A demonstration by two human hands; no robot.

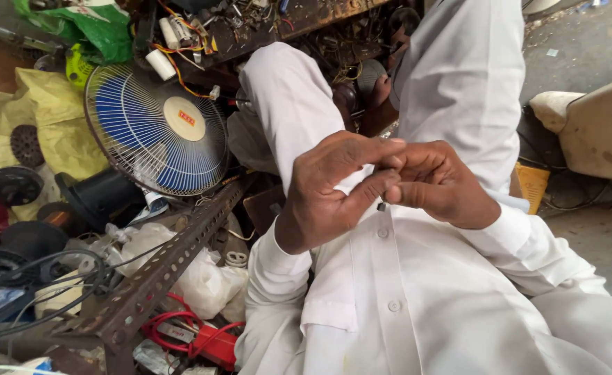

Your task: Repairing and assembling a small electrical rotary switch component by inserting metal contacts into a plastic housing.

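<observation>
Left hand (330, 191): fingers curled, thumb and forefinger pressed together against the right hand, pinching a small dark part (381, 206) at the fingertips; what the part is cannot be told. Right hand (436, 182): fingers folded inward, tips meeting the left hand's, closed on the same small part. The part sits between both hands, just above the buttoned front of a white shirt (403, 292). Left of the hands: a table fan (154, 128) with blue blades behind a wire guard, tilted. Below it: a rusty perforated angle bar (160, 271), black cables (35, 274), white plastic bags (202, 278), red wire (181, 326).
</observation>
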